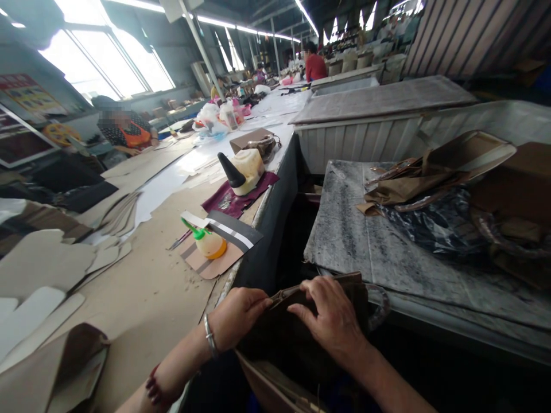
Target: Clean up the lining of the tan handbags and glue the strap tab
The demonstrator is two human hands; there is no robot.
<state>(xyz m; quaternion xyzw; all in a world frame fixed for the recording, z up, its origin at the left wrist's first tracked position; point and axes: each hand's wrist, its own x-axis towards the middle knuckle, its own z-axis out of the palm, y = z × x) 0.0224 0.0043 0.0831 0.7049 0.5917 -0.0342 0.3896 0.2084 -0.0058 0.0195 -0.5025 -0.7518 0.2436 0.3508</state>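
Note:
A brown bag [275, 376], its mouth spread apart, is held low in front of me between the two tables. My left hand [239, 316] pinches the bag's upper rim between thumb and fingers. Farther right along the same rim, my right hand [331, 318] grips the edge, fingers curled over it and thumb on the inner side. A plastic-wrapped handle [379, 307] sticks out beyond my right hand. The inside of the bag is dark, so its contents cannot be made out.
On the left table [142, 298] are a green-topped glue bottle [210, 244], a black-nozzled container [247, 169] on purple cloth and cut panels [43, 258]. More brown bags [447, 166] lie on the grey board [344, 229] to my right. Co-workers [129, 132] sit farther off.

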